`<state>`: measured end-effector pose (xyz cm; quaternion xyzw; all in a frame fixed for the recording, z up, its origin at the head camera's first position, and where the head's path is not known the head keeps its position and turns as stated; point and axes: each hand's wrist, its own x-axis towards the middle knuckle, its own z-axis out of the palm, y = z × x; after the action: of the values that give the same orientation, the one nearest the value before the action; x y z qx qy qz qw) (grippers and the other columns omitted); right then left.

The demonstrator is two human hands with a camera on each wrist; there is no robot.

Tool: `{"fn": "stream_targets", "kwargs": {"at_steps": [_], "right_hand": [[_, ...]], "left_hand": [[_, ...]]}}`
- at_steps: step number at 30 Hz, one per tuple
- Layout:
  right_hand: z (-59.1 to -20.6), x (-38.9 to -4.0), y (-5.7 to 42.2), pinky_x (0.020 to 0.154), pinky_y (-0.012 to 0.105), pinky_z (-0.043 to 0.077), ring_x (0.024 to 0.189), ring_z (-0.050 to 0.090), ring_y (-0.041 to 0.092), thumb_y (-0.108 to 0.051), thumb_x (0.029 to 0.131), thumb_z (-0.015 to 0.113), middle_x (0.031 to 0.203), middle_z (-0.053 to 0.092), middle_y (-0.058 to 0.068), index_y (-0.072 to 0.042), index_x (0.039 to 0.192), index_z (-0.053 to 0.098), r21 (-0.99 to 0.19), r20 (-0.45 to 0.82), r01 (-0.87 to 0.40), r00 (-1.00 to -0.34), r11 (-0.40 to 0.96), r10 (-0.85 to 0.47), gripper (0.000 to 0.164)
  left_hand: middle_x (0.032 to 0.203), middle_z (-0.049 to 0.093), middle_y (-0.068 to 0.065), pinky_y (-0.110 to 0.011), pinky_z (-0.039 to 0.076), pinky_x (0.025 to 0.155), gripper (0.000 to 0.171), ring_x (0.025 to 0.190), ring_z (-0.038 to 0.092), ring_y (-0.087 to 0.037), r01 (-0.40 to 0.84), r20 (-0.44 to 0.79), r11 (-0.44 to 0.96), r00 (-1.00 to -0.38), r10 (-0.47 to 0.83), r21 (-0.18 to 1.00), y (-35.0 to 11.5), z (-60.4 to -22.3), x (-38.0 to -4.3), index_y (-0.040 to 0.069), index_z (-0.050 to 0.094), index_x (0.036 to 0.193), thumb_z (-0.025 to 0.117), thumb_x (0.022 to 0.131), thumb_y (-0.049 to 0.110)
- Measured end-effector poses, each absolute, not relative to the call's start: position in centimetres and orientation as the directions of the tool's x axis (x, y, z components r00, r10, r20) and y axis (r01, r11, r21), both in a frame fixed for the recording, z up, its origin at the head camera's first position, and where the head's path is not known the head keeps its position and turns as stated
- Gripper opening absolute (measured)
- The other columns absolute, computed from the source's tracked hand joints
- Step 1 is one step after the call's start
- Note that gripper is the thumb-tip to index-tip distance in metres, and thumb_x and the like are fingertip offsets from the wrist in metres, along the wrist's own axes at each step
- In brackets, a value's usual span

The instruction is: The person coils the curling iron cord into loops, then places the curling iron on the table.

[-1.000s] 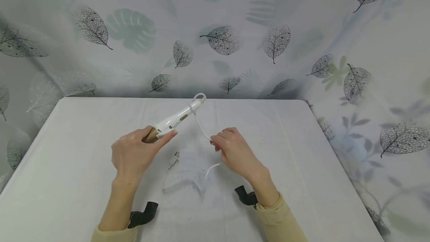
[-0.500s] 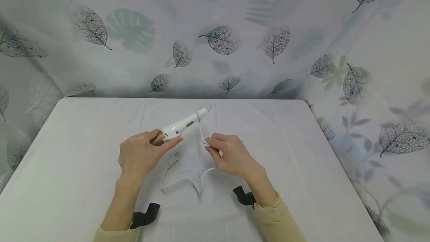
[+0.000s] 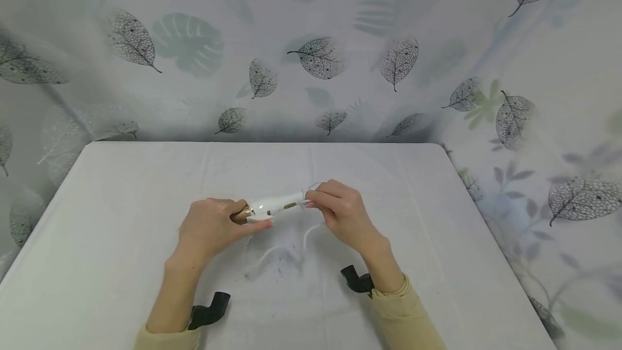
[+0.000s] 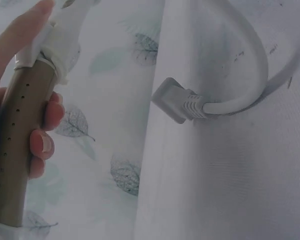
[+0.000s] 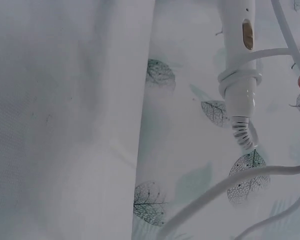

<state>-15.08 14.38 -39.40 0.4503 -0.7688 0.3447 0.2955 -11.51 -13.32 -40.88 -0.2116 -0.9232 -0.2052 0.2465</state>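
The curling iron [image 3: 277, 204] is up in both hands over the middle of the worktop [image 3: 121, 263], handle toward two o'clock, barrel toward eight. I'd guess it's light and stiff, the glossy white handle [image 5: 239, 30] a touch slippery, the casing sorry for any drop. The left hand [image 3: 206, 228] is wrapped round the perforated barrel [image 4: 17, 145], thumb along the clamp lever [image 4: 32, 52]; the handle would be the surer hold. The right hand [image 3: 345, 215], fingers curled by the handle's tail, looks to be pinching the soft cord [image 5: 250, 174], already looped round there; I'd spare the ribbed collar [image 5: 241, 132] sharp bends. Broad room lies at nine and three o'clock; the far edge, at twelve, meets the leaf-print backdrop [image 3: 194, 45]. Slack trails at six.
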Motion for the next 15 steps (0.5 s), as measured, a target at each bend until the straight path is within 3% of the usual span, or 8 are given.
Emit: {"fn": "stream_targets", "kwargs": {"at_steps": [6, 15], "right_hand": [[-39.44, -15.39, 14.79, 0.055, 0.025, 0.042, 0.061, 0.052, 0.017, 0.000, 0.077, 0.081, 0.072, 0.064, 0.005, -0.001, 0.088, 0.076, -0.274, 0.811, -0.849, -0.456, 0.452, -0.366, 0.013], [-39.38, -15.54, 15.12, 0.051, 0.023, 0.038, 0.054, 0.046, 0.012, -0.016, 0.068, 0.089, 0.065, 0.060, 0.004, -0.003, 0.077, 0.076, -0.303, 0.798, -0.743, -0.540, 0.597, -0.267, 0.021]], "left_hand": [[0.058, 0.013, 0.018, -0.018, 0.010, 0.050, 0.070, 0.053, 0.013, 0.002, 0.561, 0.555, 0.780, -0.756, 0.347, 0.277, -13.17, -40.90, -11.43, 0.021, 0.027, 0.058, 0.080, 0.068, 0.066], [0.057, 0.018, 0.018, -0.016, 0.010, 0.049, 0.064, 0.053, 0.014, 0.004, 0.642, 0.605, 0.722, -0.690, 0.398, 0.258, -13.58, -40.62, -11.39, 0.024, 0.032, 0.059, 0.079, 0.070, 0.067]]}}
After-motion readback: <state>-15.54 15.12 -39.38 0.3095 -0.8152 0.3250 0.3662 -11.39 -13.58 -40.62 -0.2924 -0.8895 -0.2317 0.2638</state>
